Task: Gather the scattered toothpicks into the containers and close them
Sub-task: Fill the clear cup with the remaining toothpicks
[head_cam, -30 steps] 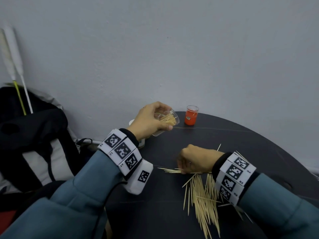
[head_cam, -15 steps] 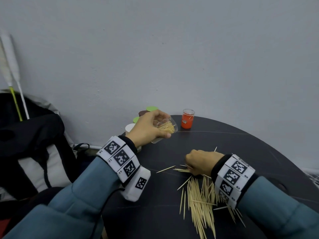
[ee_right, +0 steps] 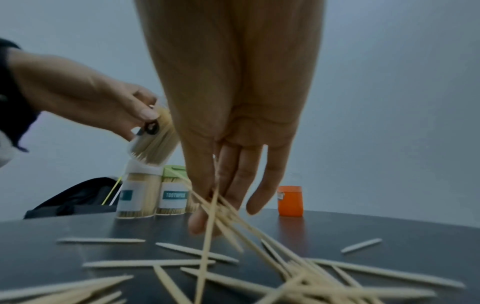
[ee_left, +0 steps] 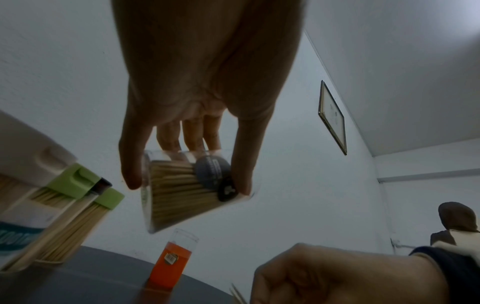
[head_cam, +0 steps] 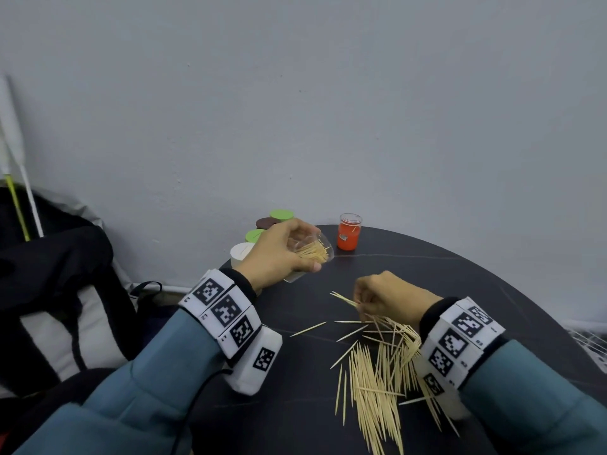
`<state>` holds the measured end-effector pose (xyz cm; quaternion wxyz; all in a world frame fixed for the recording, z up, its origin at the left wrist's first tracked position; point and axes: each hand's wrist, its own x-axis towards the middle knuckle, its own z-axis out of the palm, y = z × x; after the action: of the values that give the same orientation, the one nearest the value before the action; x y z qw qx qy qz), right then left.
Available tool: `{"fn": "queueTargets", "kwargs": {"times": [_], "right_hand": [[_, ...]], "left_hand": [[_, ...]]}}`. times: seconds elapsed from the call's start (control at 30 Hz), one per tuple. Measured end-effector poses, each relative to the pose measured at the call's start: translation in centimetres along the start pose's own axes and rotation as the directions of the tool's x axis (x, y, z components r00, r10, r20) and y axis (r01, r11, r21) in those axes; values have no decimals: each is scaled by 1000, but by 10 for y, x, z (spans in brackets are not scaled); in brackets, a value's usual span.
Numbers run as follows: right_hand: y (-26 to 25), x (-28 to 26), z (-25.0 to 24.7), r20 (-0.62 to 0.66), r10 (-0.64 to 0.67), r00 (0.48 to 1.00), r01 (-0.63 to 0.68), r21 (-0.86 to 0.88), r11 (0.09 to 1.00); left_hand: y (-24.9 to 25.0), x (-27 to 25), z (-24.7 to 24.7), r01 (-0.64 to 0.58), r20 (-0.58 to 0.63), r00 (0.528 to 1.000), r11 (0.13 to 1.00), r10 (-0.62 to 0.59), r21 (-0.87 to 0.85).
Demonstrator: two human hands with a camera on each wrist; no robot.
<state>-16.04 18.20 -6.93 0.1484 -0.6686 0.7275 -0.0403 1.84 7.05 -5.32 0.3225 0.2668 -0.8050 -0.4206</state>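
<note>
Toothpicks [head_cam: 374,382] pinched by right hand [head_cam: 391,300].

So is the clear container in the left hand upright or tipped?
Tipped. The left hand grips the clear container tilted, its open mouth toward the right hand, toothpicks inside lying slanted.

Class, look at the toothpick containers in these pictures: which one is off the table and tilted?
The clear container gripped by the left hand. The lidded ones and the orange container stand upright on the table.

A plain room, perhaps a home: bare grey wall [head_cam: 328,110], a framed picture [ee_left: 333,117] at 2 o'clock, a backpack [head_cam: 49,274] at 9 o'clock.
</note>
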Motion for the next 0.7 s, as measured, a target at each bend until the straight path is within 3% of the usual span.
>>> {"fn": "queueTargets", "kwargs": {"times": [0.1, 0.33, 0.47, 0.57, 0.7], "right_hand": [[6, -1, -1, -42, 23, 999, -14, 211, 977], [13, -5, -13, -206, 139, 969, -22, 486, 874], [5, -4, -28, -409, 274, 871, 145, 746, 650], [-13, -4, -41, -505, 342, 793, 322, 823, 468], [-38, -5, -54, -611, 379, 695, 477, 786, 393]], "left_hand": [[-1, 1, 2, 5, 7, 1000, 1000, -5, 5], [-2, 1, 5, 41, 31, 999, 998, -39, -51], [-4, 3, 8, 81, 34, 996, 991, -78, -106], [-5, 3, 9, 118, 74, 991, 988, -110, -103], [-4, 2, 11, 135, 115, 985, 988, -126, -72]]}}
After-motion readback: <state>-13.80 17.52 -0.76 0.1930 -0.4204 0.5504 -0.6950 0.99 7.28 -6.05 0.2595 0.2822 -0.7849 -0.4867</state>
